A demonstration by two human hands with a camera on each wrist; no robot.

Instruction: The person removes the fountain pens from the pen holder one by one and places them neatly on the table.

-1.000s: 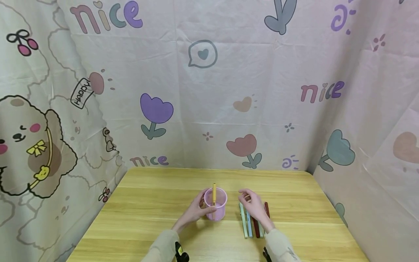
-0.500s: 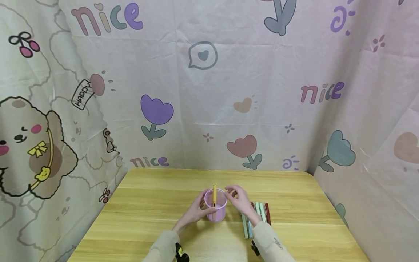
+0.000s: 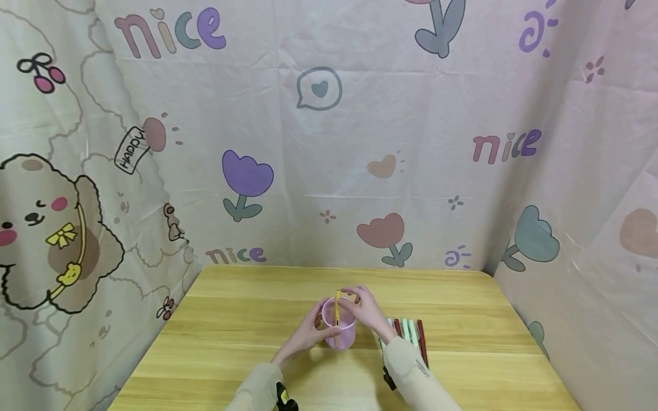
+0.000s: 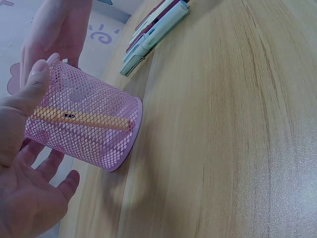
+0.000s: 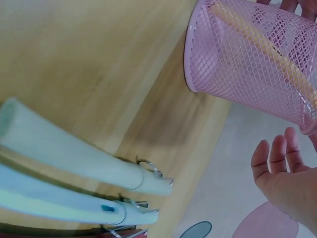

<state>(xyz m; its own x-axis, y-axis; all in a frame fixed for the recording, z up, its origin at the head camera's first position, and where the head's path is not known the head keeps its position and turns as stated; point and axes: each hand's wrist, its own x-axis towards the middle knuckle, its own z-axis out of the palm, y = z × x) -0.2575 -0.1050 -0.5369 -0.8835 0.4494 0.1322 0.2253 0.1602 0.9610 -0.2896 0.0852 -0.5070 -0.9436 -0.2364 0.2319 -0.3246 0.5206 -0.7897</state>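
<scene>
A pink mesh pen holder (image 3: 345, 337) stands on the wooden table, tilted sideways only by the camera angle in both wrist views. My left hand (image 3: 307, 332) grips its left side, thumb in front and fingers round the back. Inside leans a yellow pen (image 3: 337, 311), its upper end rising above the rim; the mesh shows its lower part (image 4: 94, 119) reaching the bottom. My right hand (image 3: 366, 308) is over the right of the rim, thumb and forefinger right at the pen's top with a gap between them. Its other fingers (image 5: 278, 153) are loosely bent beside the rim.
Several pens lie side by side on the table right of the holder, among them a pale green pen (image 4: 157, 38), a blue pen (image 5: 69, 201) and a dark red pen (image 3: 422, 339). My right sleeve (image 3: 411, 365) covers part of them. A printed cloth (image 3: 308, 142) hangs behind the table.
My right hand has moved left from above the row of pens to the top of the yellow pen. The left hand stays on the holder.
</scene>
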